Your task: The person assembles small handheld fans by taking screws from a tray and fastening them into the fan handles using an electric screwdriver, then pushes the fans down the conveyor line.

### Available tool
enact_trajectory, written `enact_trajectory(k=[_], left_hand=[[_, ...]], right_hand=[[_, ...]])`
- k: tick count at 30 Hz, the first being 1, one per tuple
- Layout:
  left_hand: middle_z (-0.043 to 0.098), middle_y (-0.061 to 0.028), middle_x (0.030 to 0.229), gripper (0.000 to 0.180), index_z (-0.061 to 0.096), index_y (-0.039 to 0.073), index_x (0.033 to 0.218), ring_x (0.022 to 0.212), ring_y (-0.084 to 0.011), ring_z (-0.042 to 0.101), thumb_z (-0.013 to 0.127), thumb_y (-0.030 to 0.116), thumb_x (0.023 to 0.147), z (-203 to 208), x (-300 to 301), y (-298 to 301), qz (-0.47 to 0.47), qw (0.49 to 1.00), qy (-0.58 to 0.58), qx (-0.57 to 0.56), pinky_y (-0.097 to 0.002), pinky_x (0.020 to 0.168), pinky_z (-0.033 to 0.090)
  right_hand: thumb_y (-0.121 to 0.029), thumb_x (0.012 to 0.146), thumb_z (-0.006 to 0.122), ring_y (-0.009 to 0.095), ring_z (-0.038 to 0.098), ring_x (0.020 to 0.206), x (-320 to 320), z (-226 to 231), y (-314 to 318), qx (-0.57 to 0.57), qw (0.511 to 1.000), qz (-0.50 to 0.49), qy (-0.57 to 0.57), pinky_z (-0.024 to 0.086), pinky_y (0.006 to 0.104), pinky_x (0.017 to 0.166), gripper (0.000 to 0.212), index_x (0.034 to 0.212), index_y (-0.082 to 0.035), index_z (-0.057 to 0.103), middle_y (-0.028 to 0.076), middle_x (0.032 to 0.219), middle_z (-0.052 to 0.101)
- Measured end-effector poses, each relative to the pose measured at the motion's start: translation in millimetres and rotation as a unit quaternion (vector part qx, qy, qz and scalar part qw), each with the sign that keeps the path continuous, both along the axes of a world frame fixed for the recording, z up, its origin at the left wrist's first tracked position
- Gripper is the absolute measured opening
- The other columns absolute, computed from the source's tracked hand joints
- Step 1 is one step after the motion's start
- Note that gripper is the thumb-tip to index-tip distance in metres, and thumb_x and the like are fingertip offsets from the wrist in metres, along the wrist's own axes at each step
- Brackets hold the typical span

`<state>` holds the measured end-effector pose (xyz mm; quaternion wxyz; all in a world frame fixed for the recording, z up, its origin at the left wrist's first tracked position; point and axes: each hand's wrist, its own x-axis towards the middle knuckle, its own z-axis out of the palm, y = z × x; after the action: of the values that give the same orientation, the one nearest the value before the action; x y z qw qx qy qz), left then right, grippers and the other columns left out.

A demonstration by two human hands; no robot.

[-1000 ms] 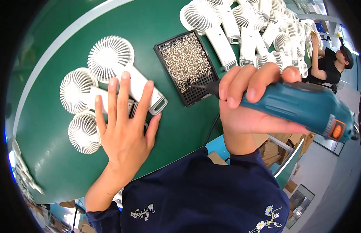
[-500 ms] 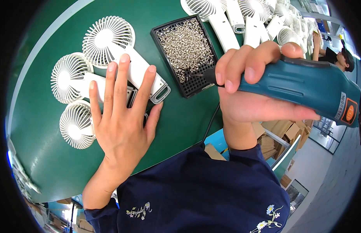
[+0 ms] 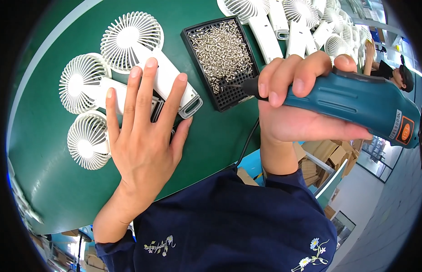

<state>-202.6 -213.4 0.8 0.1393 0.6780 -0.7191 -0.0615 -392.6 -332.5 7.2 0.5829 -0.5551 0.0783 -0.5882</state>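
Observation:
My right hand (image 3: pixel 301 99) is wrapped round a teal electric screwdriver (image 3: pixel 351 102), held almost level. Its thin bit points left, over the near end of a black tray (image 3: pixel 189 45) of small silver screws (image 3: pixel 222 50); whether the tip touches a screw I cannot tell. With fingers spread, my left hand (image 3: pixel 145 131) lies over the handles of white handheld fans. Of these, the upper fan (image 3: pixel 129 38) has its handle slanting down to a grey loop end. A middle fan (image 3: pixel 77 84) and a lower fan (image 3: pixel 88 141) lie at the left, their handles partly hidden under the hand.
More white fans (image 3: pixel 265 36) crowd the far right of the green table (image 3: pixel 52 181). A black cable (image 3: pixel 248 145) runs over the table's near edge. Cardboard boxes (image 3: pixel 331 154) stand below at the right. Another person (image 3: pixel 397 75) is at the far right.
The view has shifted slightly, so the tray and fans sit a little differently in it. Both hands keep their pose, the right still gripping the screwdriver by the tray.

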Motion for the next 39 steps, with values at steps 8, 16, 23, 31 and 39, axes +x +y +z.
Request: enact_trajectory(k=[8,16,23,31,39], left_hand=[[0.042,-0.0119,0.153,0.060,0.060,0.021,0.136,0.141,-0.0301,0.040,0.075,0.023,0.078,2,-5,5,-0.011,1.000,0.008,0.010,-0.0491,0.116,0.025],[0.044,-0.0121,0.151,0.059,0.061,0.022,0.135,0.140,-0.0295,0.041,0.075,0.023,0.077,2,-7,7,-0.011,1.000,0.027,0.003,-0.0493,0.116,0.025],[0.046,-0.0116,0.150,0.058,0.061,0.022,0.134,0.139,-0.0274,0.043,0.075,0.024,0.078,-3,-3,10,-0.014,0.999,0.030,-0.020,-0.0485,0.115,0.028],[0.045,-0.0087,0.151,0.060,0.060,0.024,0.134,0.138,-0.0257,0.044,0.075,0.025,0.077,-4,-4,9,-0.013,0.999,0.036,-0.032,-0.0487,0.115,0.029],[0.044,-0.0091,0.150,0.059,0.060,0.023,0.135,0.138,-0.0262,0.043,0.075,0.025,0.077,-4,-2,12,-0.013,0.998,0.048,-0.036,-0.0486,0.115,0.029]], right_hand=[[-0.094,0.072,0.038,0.019,0.053,0.049,0,-3,-5,0.002,1.000,0.017,-0.009,0.044,0.0344,0.044,0.102,0.136,-0.015,0.048,0.005,0.081,0.057],[-0.093,0.074,0.037,0.020,0.055,0.051,2,9,3,-0.065,0.997,0.022,0.037,0.045,0.0352,0.044,0.101,0.132,-0.011,0.049,0.006,0.077,0.055],[-0.079,0.087,0.043,0.018,0.051,0.053,6,39,27,-0.062,0.995,0.050,0.058,0.045,0.0359,0.048,0.081,0.131,-0.012,0.046,0.004,0.082,0.054],[-0.080,0.083,0.048,0.023,0.052,0.051,23,26,41,-0.091,0.993,0.035,0.065,0.047,0.0397,0.048,0.084,0.133,-0.012,0.044,0.007,0.080,0.053],[-0.084,0.080,0.046,0.024,0.054,0.054,25,17,35,-0.079,0.992,0.077,0.057,0.046,0.0403,0.047,0.090,0.133,-0.011,0.046,0.009,0.082,0.054]])
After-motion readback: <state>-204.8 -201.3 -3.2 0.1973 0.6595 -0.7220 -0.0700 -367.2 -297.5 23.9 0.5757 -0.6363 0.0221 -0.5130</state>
